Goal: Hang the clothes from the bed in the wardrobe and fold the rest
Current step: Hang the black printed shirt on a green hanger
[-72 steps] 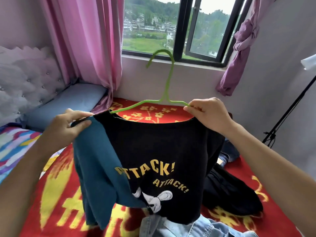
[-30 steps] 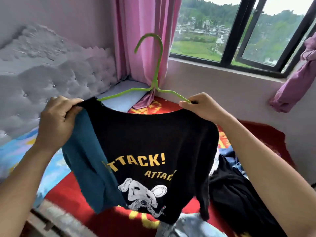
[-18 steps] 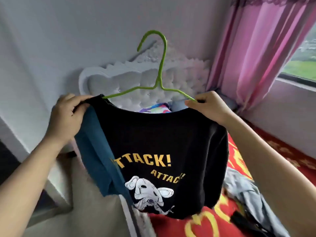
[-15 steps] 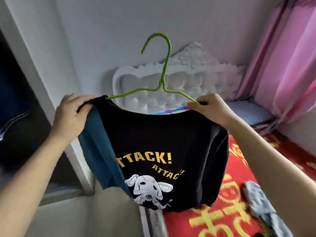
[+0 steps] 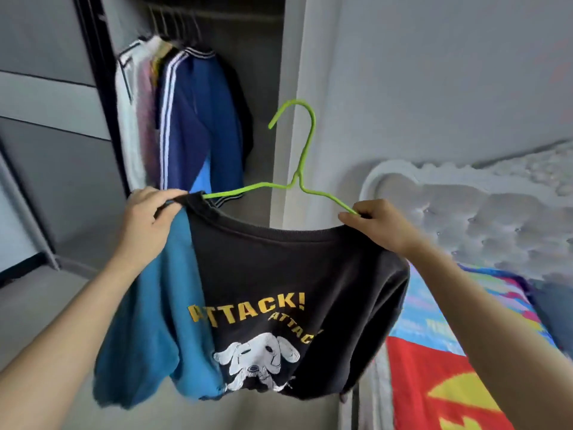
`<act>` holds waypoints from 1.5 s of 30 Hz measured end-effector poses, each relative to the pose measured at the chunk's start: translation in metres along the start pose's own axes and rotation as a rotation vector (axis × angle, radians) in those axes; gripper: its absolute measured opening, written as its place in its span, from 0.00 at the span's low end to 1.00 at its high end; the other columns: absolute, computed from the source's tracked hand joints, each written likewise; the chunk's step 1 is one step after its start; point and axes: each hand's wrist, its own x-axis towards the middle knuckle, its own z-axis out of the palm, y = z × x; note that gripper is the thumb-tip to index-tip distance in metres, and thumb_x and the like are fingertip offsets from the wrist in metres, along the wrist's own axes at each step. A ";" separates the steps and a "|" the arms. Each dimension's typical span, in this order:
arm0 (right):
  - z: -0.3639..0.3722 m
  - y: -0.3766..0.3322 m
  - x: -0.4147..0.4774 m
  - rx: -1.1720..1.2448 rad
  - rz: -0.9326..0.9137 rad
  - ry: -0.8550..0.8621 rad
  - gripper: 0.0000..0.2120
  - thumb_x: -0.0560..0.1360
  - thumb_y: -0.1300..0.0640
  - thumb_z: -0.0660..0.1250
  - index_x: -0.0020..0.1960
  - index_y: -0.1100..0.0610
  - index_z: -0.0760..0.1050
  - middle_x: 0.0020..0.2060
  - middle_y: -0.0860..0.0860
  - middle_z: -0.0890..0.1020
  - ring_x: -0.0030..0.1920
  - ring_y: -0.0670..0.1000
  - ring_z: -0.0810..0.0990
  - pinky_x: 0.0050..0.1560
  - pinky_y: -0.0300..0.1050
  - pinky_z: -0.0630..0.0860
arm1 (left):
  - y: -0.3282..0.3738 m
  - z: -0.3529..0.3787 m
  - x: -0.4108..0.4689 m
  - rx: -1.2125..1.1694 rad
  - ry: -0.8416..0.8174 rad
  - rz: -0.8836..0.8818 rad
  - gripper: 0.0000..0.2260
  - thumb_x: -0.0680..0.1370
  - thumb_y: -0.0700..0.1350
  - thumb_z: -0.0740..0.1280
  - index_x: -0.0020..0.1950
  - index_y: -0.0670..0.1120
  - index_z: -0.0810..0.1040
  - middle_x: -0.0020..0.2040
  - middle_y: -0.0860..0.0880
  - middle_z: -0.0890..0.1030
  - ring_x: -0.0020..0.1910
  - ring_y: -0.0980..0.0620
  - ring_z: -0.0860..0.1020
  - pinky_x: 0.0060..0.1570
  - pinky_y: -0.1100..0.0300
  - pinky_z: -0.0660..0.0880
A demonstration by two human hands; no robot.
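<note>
A shirt (image 5: 279,268) on a hanger (image 5: 299,169), held up before the open wardrobe (image 5: 257,51).
Both hands grip the black and blue shirt by its shoulders: the left hand (image 5: 148,212) pinches cloth, and the right hand (image 5: 376,226) pinches cloth and the end of the green hanger, so the shirt hangs flat and cannot slide off. The hook (image 5: 296,108) sticks up between the hands, free to catch a rail. Past the left hand the wardrobe stands open with a blue jacket (image 5: 198,125) hanging inside. The bed (image 5: 465,367) lies right of the right hand.
</note>
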 end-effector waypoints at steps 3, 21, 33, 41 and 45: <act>0.031 -0.032 0.039 -0.016 -0.063 -0.043 0.22 0.76 0.54 0.65 0.27 0.55 0.62 0.19 0.44 0.62 0.24 0.43 0.63 0.27 0.34 0.61 | -0.036 -0.018 0.019 0.005 0.036 -0.044 0.11 0.75 0.29 0.63 0.56 0.34 0.79 0.45 0.43 0.75 0.45 0.53 0.70 0.52 0.78 0.60; 0.180 -0.118 0.199 0.012 -0.074 -0.231 0.14 0.76 0.58 0.67 0.41 0.71 0.78 0.30 0.54 0.72 0.32 0.49 0.67 0.31 0.35 0.62 | -0.229 -0.066 0.111 -0.259 -0.223 -0.289 0.09 0.77 0.38 0.65 0.55 0.48 0.80 0.48 0.52 0.77 0.50 0.58 0.74 0.52 0.73 0.65; 0.229 -0.093 0.325 0.234 -0.150 -0.194 0.07 0.76 0.64 0.65 0.40 0.58 0.74 0.28 0.47 0.73 0.28 0.41 0.69 0.34 0.33 0.66 | -0.312 0.039 0.194 -0.396 -0.068 -0.462 0.06 0.73 0.37 0.71 0.43 0.48 0.82 0.39 0.59 0.81 0.39 0.69 0.77 0.40 0.80 0.68; 0.232 -0.068 0.423 0.161 -0.243 -0.219 0.15 0.77 0.60 0.65 0.61 0.47 0.71 0.30 0.42 0.69 0.30 0.41 0.66 0.35 0.31 0.65 | -0.359 0.121 0.284 -0.367 -0.192 -0.417 0.12 0.72 0.40 0.72 0.38 0.58 0.81 0.43 0.56 0.82 0.44 0.64 0.78 0.43 0.75 0.69; 0.242 -0.057 0.443 0.212 -0.255 -0.064 0.12 0.76 0.63 0.65 0.54 0.49 0.76 0.36 0.34 0.78 0.36 0.41 0.74 0.41 0.30 0.70 | -0.380 0.157 0.314 -0.262 -0.303 -0.333 0.09 0.72 0.41 0.72 0.41 0.56 0.81 0.43 0.54 0.80 0.47 0.56 0.78 0.48 0.66 0.70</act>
